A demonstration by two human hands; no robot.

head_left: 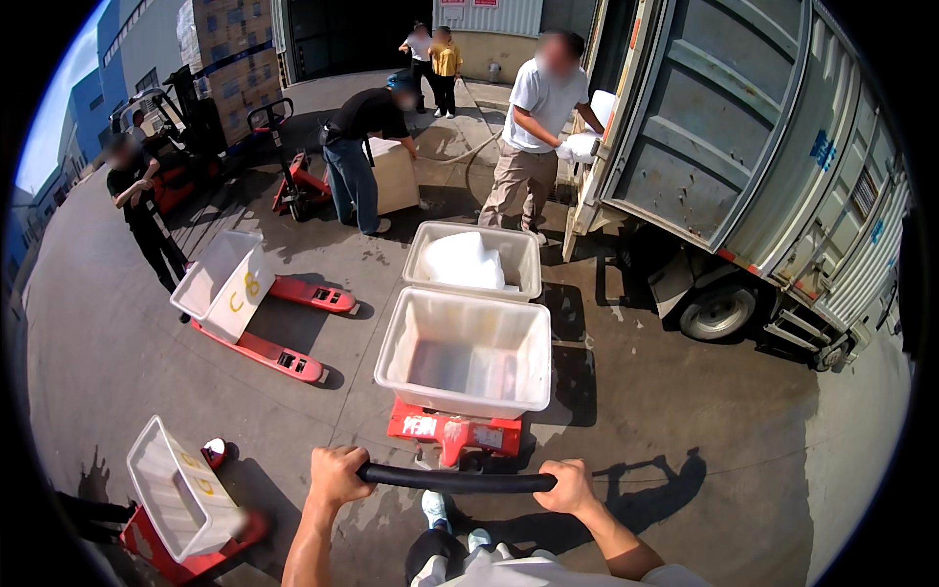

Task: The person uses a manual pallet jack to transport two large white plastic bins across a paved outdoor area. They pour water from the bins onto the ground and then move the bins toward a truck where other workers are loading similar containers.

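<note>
My left hand (338, 475) is closed round the left end of a black handle bar (455, 480). At the bar's right end, my right hand (569, 486) grips it too. The bar belongs to a red pallet jack (455, 435) standing just ahead of my feet. On the jack rests a white plastic tub (465, 396), with only a thin reflective layer visible at its bottom. Behind it, and close against it, a second white tub (533, 269) holds a white block (462, 260). Most of the jack's forks are hidden under the tubs.
A truck with an open container door (704, 117) stands at the right, its wheel (719, 312) near the tubs. Leftward are another red pallet jack (259, 354) with a tub (220, 284) and a nearer tub (186, 489). Several people and a forklift (181, 127) are beyond.
</note>
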